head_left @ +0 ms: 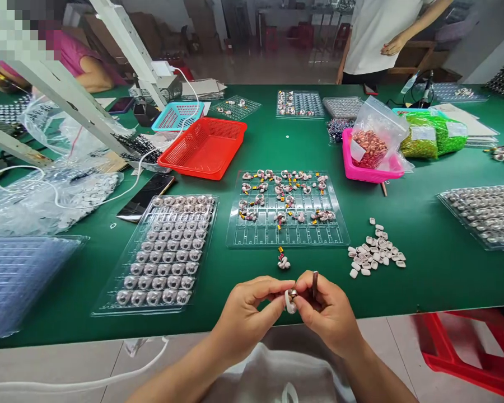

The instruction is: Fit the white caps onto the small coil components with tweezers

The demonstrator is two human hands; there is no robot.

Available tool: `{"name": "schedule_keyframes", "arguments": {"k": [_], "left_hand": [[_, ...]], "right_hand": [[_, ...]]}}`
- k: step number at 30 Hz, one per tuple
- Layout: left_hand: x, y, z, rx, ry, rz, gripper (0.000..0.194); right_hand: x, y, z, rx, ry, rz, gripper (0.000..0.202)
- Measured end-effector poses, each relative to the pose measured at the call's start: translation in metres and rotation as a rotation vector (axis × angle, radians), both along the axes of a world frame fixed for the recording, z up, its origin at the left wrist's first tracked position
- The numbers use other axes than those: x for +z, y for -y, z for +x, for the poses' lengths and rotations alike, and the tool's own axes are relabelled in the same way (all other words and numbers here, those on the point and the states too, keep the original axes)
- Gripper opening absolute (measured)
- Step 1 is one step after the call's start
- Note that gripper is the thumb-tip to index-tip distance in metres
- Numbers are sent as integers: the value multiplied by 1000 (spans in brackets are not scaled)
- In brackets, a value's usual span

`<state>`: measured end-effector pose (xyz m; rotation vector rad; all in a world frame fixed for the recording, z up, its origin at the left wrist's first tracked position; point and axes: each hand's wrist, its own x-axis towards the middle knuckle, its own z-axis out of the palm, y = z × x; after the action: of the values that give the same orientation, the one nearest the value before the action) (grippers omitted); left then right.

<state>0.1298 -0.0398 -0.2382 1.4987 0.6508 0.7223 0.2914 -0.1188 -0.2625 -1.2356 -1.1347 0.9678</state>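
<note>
Between my two hands, just past the table's front edge, is a small white curved part with a metallic piece at its top. My left hand pinches it from the left with thumb and forefinger. From the other side my right hand grips it with thumb and forefinger, and a thin dark stick is tucked between its fingers. A similar white part with a yellow tab lies beyond my hands. Further back, a clear tray holds several such parts. Small white caps are heaped to the right.
A clear tray of round grey pieces lies left, beside a phone. Behind are a red basket and a pink basket. A white metal frame slants over the left side. Two people are across the table.
</note>
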Motion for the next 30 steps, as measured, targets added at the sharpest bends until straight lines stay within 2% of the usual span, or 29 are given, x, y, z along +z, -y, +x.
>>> {"name": "schedule_keyframes", "arguments": {"k": [4, 10, 17, 19, 24, 27, 30], "left_hand": [[-6, 3, 1, 34, 81, -211, 14], [-11, 3, 3, 30, 147, -124, 12], [-8, 3, 5, 36, 143, -344, 13], [-8, 3, 5, 35, 141, -405, 17], [-10, 3, 8, 76, 160, -433, 22], [-10, 3, 9, 111, 143, -425, 20], [-9, 4, 10, 144, 139, -430, 19]], "right_hand": [[-6, 0, -8, -69, -46, 34, 13], [-12, -1, -12, -91, -130, 72, 12], [-15, 3, -12, -90, -56, 69, 12], [-14, 4, -10, -76, 45, 146, 5], [-10, 3, 0, -125, 499, 495, 48], [-10, 1, 4, -179, 690, 574, 56], [-12, 0, 5, -197, 784, 625, 59]]}}
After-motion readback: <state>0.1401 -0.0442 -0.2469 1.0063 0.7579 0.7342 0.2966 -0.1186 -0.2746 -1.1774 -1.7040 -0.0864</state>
